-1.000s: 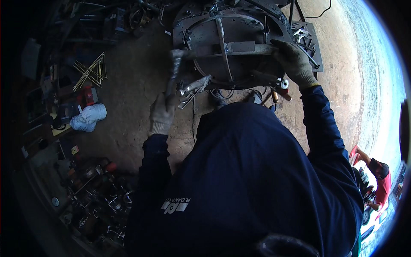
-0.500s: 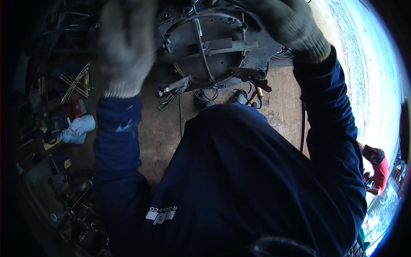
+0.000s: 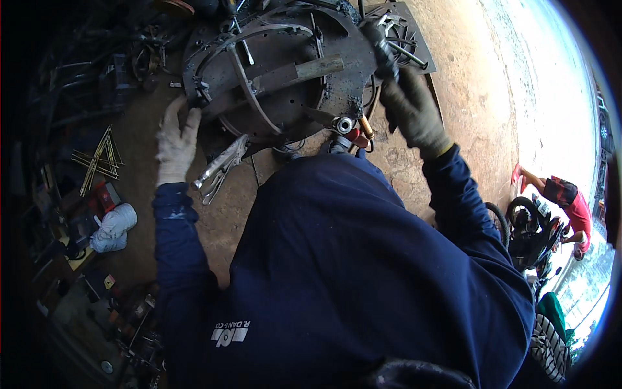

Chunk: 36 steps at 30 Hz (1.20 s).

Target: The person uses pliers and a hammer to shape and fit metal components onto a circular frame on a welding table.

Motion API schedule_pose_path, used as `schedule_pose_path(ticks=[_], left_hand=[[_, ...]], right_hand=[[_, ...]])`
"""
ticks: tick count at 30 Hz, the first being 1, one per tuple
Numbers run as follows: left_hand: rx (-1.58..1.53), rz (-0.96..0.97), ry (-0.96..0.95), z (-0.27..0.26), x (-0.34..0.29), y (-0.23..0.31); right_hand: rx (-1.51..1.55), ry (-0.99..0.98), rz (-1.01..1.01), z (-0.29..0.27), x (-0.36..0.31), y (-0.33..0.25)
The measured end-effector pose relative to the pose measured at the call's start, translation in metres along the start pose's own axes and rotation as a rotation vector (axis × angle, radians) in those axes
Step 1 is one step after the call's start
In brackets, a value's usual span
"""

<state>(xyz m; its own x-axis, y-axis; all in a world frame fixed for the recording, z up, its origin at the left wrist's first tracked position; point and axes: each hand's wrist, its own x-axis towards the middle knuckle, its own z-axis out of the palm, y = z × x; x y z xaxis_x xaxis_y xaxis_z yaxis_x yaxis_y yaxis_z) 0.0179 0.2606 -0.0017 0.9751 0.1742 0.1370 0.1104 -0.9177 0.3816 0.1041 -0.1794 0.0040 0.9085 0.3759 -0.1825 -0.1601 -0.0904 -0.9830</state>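
The left hand's [image 3: 175, 142] gloved fingers are parted, thumb away from forefinger, with nothing seen in them; they are just beside the left end of a flat metal bar [image 3: 319, 67], though whether they touch it I cannot tell. The right hand's [image 3: 414, 113] gloved fingers are curled closed around the handle of a hammer [image 3: 382, 55], its dark head pointing away from the person. Between the hands, the bar lies slantwise over a dark, rounded metal plate [image 3: 348, 61], crossing a curved metal strip [image 3: 245, 84]. Locking pliers [image 3: 223, 162] jut from the plate's near left edge. Past the right hand, metal rods [image 3: 408, 54] lie on a small dark surface [image 3: 418, 14]. Farther out, yellow rods [image 3: 103, 159] lie crossed at left; at right, a person in red [image 3: 578, 217] bends beside a motorcycle [image 3: 534, 236].
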Motion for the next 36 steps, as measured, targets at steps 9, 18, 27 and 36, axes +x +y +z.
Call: schedule_pose_path(ticks=[9,18,27,36], left_hand=[[-0.061,-0.105,-0.094,0.046,-0.007,-0.004],[0.006,-0.118,-0.214,0.038,-0.011,-0.016],[0.013,-0.124,-0.172,0.037,-0.014,0.003],[-0.288,-0.286,-0.061,0.047,-0.015,-0.024]], right_hand=[[0.148,0.049,0.241,0.003,-0.027,0.050],[0.195,0.084,0.310,-0.003,-0.005,0.026],[0.187,0.052,0.325,-0.005,0.019,0.020],[0.233,0.148,0.328,-0.016,-0.003,0.039]])
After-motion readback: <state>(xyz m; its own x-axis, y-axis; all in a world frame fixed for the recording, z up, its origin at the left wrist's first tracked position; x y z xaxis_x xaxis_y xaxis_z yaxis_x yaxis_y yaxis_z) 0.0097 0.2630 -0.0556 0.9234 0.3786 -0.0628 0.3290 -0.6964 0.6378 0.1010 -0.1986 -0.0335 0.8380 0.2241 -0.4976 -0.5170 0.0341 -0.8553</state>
